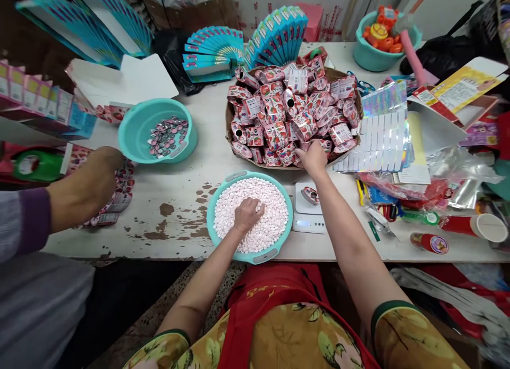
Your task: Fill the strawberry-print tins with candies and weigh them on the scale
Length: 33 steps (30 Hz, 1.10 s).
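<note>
My left hand point(249, 214) is in a turquoise basin point(211, 209) filled with small pale pink candies point(263, 191). Its fingers are curled among the candies, and a few show at the fingertips. My right hand point(314, 157) reaches to the near edge of a cardboard box point(230, 119) heaped with small red strawberry-print packs point(274, 108). The fingers close around one pack there, mostly hidden by the hand. Under my right forearm, a single strawberry-print pack point(309, 195) lies on a white digital scale point(305, 223), whose display is lit.
At left, a co-worker's hand point(103, 172) is over more printed packs point(121, 191). A second turquoise basin point(125, 140) holds small round metallic pieces. Blue folded cartons point(215, 50) stand behind. Sticker sheets point(374, 130), plastic wrappers and a red tube point(428, 242) crowd the right.
</note>
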### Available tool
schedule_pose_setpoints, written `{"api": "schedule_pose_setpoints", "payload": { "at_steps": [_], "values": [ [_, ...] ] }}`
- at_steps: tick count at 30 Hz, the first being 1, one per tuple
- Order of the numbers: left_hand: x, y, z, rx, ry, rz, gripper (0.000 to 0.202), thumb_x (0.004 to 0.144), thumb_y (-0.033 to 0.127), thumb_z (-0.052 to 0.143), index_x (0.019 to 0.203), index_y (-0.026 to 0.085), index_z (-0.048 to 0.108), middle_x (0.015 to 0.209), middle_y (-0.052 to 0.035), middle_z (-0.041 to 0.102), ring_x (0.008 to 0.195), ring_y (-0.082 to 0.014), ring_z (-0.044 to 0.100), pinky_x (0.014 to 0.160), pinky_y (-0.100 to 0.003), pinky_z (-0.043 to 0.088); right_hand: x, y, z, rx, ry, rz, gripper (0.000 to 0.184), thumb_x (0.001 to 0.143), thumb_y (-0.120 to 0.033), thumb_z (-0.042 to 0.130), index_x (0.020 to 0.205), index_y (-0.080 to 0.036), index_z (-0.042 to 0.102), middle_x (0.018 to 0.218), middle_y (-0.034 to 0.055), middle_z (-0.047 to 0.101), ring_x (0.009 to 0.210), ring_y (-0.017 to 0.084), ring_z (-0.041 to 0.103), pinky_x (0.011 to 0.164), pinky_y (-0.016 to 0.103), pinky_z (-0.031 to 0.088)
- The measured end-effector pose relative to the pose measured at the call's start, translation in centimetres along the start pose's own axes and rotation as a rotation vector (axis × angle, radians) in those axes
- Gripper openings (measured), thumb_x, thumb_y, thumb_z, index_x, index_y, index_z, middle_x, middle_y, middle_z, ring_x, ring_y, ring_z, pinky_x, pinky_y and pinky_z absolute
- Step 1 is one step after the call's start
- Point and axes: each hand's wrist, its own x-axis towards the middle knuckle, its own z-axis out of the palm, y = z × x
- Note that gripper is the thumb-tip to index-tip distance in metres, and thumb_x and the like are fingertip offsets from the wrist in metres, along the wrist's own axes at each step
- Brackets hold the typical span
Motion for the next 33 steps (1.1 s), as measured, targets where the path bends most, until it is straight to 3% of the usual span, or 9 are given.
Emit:
{"api": "schedule_pose_setpoints", "payload": {
  "at_steps": [3, 7, 12, 17, 21, 23, 26, 30, 33],
  "values": [
    [0.4, -0.3, -0.5, -0.269, 0.088, -0.067, 0.016, 0.083, 0.037, 0.060, 0.082, 0.023, 0.069, 0.092, -0.0098, 0.073, 0.092, -0.0251, 0.067, 0.086, -0.036, 0.051, -0.5, 2.1, -1.8, 0.097, -0.007, -0.098, 0.025, 0.074, -0.028, 0.071, 0.093, -0.018, 0.059, 0.094, 0.0089, 0.069, 0.096, 0.027, 0.065, 0.097, 0.048, 0.050],
    [0.4, 0.0, -1.8, -0.759, 0.172, -0.261, 0.014, 0.074, 0.035, 0.066, 0.076, 0.021, 0.066, 0.076, -0.0024, 0.066, 0.073, -0.0168, 0.063, 0.073, -0.028, 0.051, -4.1, 4.8, -4.2, 0.581, -0.018, -0.109, 0.036, 0.068, -0.034, 0.072, 0.099, -0.021, 0.059, 0.091, 0.0000, 0.068, 0.089, 0.019, 0.065, 0.088, 0.039, 0.057],
    [1.1, 0.2, -3.7, -1.506, 0.013, -0.686, 0.024, 0.074, 0.041, 0.065, 0.081, 0.019, 0.059, 0.069, 0.0007, 0.060, 0.054, -0.0100, 0.056, 0.044, -0.018, 0.035, -10.6, 6.9, -5.7, 0.964, -0.121, 0.060, 0.043, 0.068, -0.043, 0.073, 0.105, -0.026, 0.058, 0.101, 0.0008, 0.071, 0.101, 0.021, 0.070, 0.085, 0.042, 0.062],
    [2.1, 0.2, -5.0, -1.679, -0.112, -0.807, 0.035, 0.083, 0.052, 0.064, 0.078, 0.019, 0.052, 0.066, 0.0004, 0.060, 0.047, -0.0071, 0.053, 0.039, -0.016, 0.033, -16.8, 9.2, -6.6, 0.991, -0.126, 0.111, 0.053, 0.066, -0.054, 0.077, 0.107, -0.025, 0.060, 0.110, 0.0036, 0.073, 0.106, 0.025, 0.071, 0.088, 0.047, 0.062],
    [2.1, 1.1, -5.5, -1.663, -0.234, -0.912, 0.035, 0.084, 0.051, 0.067, 0.078, 0.019, 0.052, 0.064, 0.0008, 0.058, 0.045, -0.0058, 0.051, 0.037, -0.015, 0.030, -22.3, 9.1, -4.3, 0.916, -0.158, 0.162, 0.057, 0.060, -0.047, 0.084, 0.109, -0.023, 0.066, 0.107, 0.0041, 0.075, 0.098, 0.024, 0.073, 0.089, 0.044, 0.061],
    [1.8, 2.0, -6.1, -1.673, -0.278, -0.909, 0.038, 0.084, 0.051, 0.068, 0.076, 0.019, 0.050, 0.061, 0.0019, 0.055, 0.041, -0.0055, 0.046, 0.036, -0.016, 0.027, -24.6, 7.8, -2.2, 0.821, -0.230, 0.138, 0.055, 0.061, -0.043, 0.084, 0.109, -0.022, 0.069, 0.104, 0.0047, 0.076, 0.096, 0.024, 0.073, 0.091, 0.041, 0.059],
    [1.0, 3.9, -7.7, -1.721, -0.265, -0.747, 0.040, 0.085, 0.054, 0.066, 0.073, 0.019, 0.050, 0.061, 0.0016, 0.054, 0.042, -0.0060, 0.044, 0.037, -0.018, 0.027, -26.3, 5.0, 0.8, 0.641, -0.272, -0.026, 0.046, 0.068, -0.038, 0.078, 0.110, -0.021, 0.071, 0.110, 0.0053, 0.075, 0.103, 0.023, 0.071, 0.097, 0.039, 0.056],
    [-0.2, 6.2, -8.6, -1.672, 0.011, -0.420, 0.040, 0.086, 0.051, 0.065, 0.067, 0.019, 0.050, 0.063, 0.0001, 0.054, 0.052, -0.0094, 0.054, 0.049, -0.022, 0.042, -26.4, 1.8, 3.8, 0.449, -0.273, -0.211, 0.039, 0.071, -0.025, 0.070, 0.110, -0.022, 0.072, 0.113, 0.0047, 0.074, 0.107, 0.023, 0.069, 0.100, 0.038, 0.053],
    [-0.5, 6.5, -8.1, -1.547, 0.199, -0.334, 0.037, 0.085, 0.045, 0.066, 0.065, 0.019, 0.049, 0.062, 0.0014, 0.053, 0.057, -0.0111, 0.058, 0.058, -0.025, 0.047, -26.0, 0.3, 4.9, 0.330, -0.269, -0.230, 0.039, 0.071, -0.026, 0.073, 0.109, -0.021, 0.072, 0.112, 0.0063, 0.075, 0.105, 0.025, 0.069, 0.097, 0.039, 0.053]
  ]
}}
